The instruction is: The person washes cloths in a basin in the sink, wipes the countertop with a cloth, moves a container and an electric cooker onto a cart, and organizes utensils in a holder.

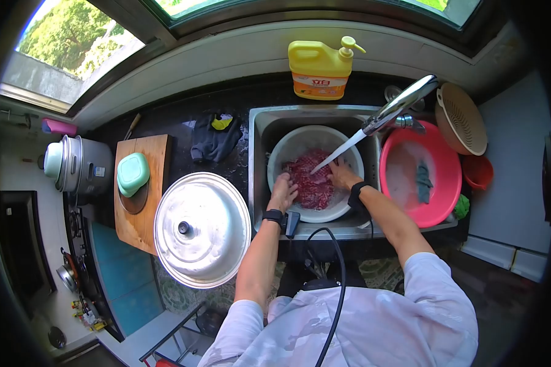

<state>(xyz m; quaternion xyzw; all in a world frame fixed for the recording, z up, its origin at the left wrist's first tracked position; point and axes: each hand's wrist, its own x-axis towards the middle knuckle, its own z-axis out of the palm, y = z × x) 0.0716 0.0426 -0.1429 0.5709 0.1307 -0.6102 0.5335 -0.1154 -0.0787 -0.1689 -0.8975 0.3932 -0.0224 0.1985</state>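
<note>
A red patterned cloth (312,177) lies wet in a pale round basin (278,150), which stands in the steel sink (260,122). Water streams from the chrome faucet (401,104) onto the cloth. My left hand (283,192) is at the cloth's left side, its fingers bent and closed on the edge. On the opposite side my right hand (343,175) grips the cloth beside the stream, with some fingertips hidden in the folds and water.
Right of the sink sits a pink basin (450,183) holding cloudy water and a dark green cloth (423,182). A yellow detergent jug (319,67) stands behind. On the left are a large metal lid (205,251), a cutting board (159,159) and a dark cloth (217,140).
</note>
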